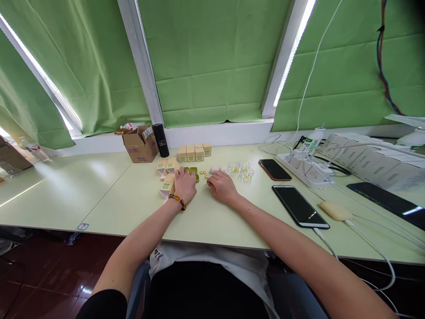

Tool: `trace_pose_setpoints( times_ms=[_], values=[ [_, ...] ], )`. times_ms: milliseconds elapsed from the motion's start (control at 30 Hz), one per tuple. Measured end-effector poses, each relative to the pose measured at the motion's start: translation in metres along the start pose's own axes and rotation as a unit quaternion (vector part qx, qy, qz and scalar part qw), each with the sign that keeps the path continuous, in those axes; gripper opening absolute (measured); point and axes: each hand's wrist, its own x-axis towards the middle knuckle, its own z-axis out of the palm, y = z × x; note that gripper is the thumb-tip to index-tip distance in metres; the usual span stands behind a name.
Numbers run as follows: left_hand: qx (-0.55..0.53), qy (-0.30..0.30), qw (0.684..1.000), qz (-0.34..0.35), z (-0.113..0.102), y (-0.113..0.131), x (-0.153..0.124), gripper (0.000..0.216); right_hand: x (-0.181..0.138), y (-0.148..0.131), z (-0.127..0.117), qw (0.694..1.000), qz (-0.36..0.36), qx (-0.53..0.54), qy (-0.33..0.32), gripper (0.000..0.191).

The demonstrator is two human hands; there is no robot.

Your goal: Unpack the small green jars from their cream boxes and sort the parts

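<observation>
Three small tan cardboard boxes with green square labels point(167, 184) sit by the person's left hand point(185, 186) on a pale yellow-green tabletop point(215, 221), the nearest one right up against it, whitish along the lower side. Some shallow olive-green plastic containers point(196, 171) poke out just past those fingers, pretty glossy looking, and a few tiny yellow pieces point(203, 173) are scattered between the hands. The two hands are apart, both palm down; can't tell if the left is gripping anything (its fingertips are hidden). The right hand point(223, 186) has its fingers curled near those yellow bits, grip also unclear, with a pinkish-white object point(215, 169) just beyond it. Clear plastic cups with yellow contents point(244, 170) are grouped off to its right.
</observation>
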Motion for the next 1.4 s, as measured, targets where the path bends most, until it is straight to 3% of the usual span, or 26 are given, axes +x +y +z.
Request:
trace_pose_setpoints(
  times_ms=[133,300,433,1167,1300,1400],
  values=[
    [0.026,0.011,0.999,0.045,-0.009,0.001,-0.012,0.020,-0.001,-0.002,-0.002,1.000,-0.024,0.011,-0.015,0.019],
    [0.028,-0.052,0.995,0.083,-0.007,0.008,-0.016,0.017,-0.002,-0.004,-0.004,0.999,-0.041,0.025,-0.022,0.017],
    [0.025,-0.056,0.994,0.086,-0.003,0.010,-0.015,0.019,-0.002,-0.004,-0.005,0.998,-0.038,0.032,-0.027,0.017],
    [0.015,-0.053,0.997,0.063,0.001,0.009,-0.013,0.021,-0.001,-0.005,-0.008,0.998,-0.036,0.030,-0.047,0.017],
    [0.006,-0.041,0.998,0.053,-0.013,0.002,-0.015,0.019,-0.001,-0.004,-0.006,0.998,-0.029,0.038,-0.045,0.018],
    [0.014,-0.010,1.000,0.008,-0.030,-0.016,-0.011,0.022,-0.002,-0.003,-0.005,0.998,-0.028,0.047,-0.043,0.018]
  ],
)
